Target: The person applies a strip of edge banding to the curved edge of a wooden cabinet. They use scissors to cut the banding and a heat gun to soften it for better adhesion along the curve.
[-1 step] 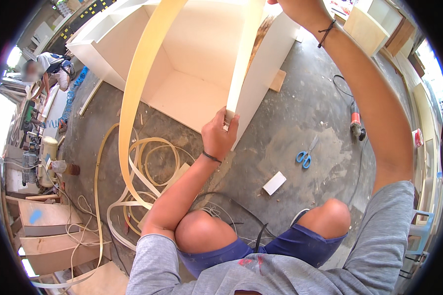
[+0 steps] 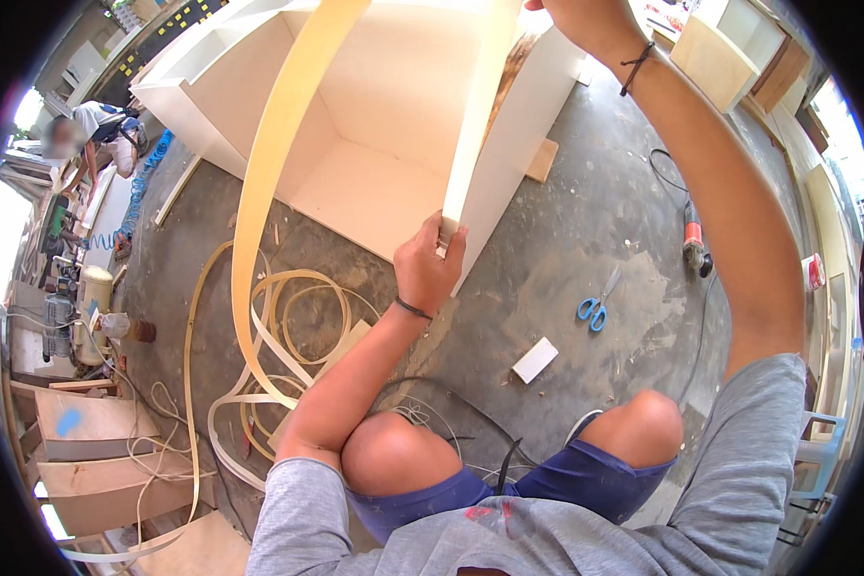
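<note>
A long cream edge-banding strip (image 2: 278, 120) loops up out of the top of the picture and comes back down along the front edge of a white cabinet panel (image 2: 511, 144). Near that panel's lower corner, my left hand (image 2: 428, 261) pinches the strip's lower end between thumb and fingers. My right hand (image 2: 586, 21) reaches far forward at the upper edge, beside the panel's far part. Most of its fingers are cut off by the picture's edge, so what they grip is hidden. The open box of the cabinet (image 2: 374, 182) lies in front of me.
Coiled banding (image 2: 302, 307) lies on the floor at left. Blue-handled scissors (image 2: 597, 305), a small white block (image 2: 535, 360) and a corded red power tool (image 2: 693, 240) lie at right. A person (image 2: 106, 134) bends over at far left, near an air compressor (image 2: 94, 288).
</note>
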Demonstrator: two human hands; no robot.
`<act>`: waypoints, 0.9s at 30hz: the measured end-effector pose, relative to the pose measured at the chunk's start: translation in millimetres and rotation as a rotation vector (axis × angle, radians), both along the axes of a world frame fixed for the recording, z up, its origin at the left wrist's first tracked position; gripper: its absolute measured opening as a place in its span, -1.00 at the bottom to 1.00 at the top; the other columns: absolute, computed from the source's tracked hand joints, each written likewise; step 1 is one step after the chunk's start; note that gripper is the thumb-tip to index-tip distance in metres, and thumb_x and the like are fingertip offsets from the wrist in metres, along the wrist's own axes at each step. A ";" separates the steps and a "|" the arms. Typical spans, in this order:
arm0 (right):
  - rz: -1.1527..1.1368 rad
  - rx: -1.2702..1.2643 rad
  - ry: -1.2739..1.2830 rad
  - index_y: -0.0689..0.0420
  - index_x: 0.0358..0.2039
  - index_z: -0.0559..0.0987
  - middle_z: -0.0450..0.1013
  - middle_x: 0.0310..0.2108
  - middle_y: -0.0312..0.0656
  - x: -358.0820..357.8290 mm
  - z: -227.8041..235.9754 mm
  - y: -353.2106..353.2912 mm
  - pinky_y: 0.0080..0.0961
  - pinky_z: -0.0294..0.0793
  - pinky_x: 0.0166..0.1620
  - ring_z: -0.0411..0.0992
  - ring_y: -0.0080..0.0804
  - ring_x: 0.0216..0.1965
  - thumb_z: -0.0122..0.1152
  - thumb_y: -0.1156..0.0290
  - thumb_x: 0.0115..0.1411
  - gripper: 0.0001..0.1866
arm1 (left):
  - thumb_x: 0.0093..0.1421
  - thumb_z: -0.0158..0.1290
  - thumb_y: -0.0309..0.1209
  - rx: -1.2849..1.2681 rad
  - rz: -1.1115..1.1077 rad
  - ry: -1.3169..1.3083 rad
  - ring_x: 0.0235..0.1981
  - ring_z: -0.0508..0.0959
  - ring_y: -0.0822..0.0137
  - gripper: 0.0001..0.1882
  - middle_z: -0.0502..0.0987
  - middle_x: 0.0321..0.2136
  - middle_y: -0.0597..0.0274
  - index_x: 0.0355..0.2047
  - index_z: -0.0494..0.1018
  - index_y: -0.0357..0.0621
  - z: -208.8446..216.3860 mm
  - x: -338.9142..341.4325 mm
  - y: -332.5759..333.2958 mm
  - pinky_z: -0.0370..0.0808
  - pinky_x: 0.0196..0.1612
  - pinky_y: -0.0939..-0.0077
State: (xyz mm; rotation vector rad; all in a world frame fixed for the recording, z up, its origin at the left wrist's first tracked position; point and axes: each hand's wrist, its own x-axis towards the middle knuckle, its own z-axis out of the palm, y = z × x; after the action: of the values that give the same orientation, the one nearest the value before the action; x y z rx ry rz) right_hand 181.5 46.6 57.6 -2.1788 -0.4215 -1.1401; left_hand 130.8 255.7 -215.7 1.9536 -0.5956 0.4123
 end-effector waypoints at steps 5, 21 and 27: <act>0.023 0.106 0.044 0.28 -0.49 0.46 0.38 -0.67 -0.21 21.1 -10.1 -17.2 -0.50 0.41 -0.53 0.38 -0.55 -0.65 0.08 0.25 0.32 -0.65 | 0.16 0.21 -0.37 0.019 0.023 -0.049 -0.48 0.63 0.27 -0.68 0.59 -0.49 0.05 -0.15 0.50 -0.34 6.7 -0.2 -2.5 0.55 -0.36 0.48; -0.161 0.131 0.177 0.23 -0.39 0.55 0.36 -0.63 -0.35 44.0 -47.2 -52.3 -0.59 0.33 -0.40 0.29 -0.63 -0.55 0.09 0.15 0.33 -0.63 | 0.16 0.22 -0.37 -0.098 0.051 -0.135 -0.60 0.53 0.43 -0.66 0.56 -0.55 0.05 -0.17 0.49 -0.40 52.2 19.4 -28.7 0.46 -0.48 0.53; -0.156 0.163 0.162 0.25 -0.37 0.55 0.35 -0.64 -0.31 46.9 -57.1 -57.1 -0.56 0.32 -0.40 0.28 -0.60 -0.55 0.09 0.14 0.33 -0.62 | 0.17 0.22 -0.39 -0.119 0.018 -0.108 -0.51 0.61 0.43 -0.66 0.62 -0.47 0.05 -0.16 0.47 -0.41 51.2 20.9 -28.1 0.51 -0.40 0.56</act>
State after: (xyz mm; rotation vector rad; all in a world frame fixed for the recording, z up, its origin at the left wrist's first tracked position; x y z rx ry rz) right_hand 228.4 -10.5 0.6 -2.1688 -0.0859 -1.0311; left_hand 151.7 227.6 -164.5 1.8327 -0.6082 0.5551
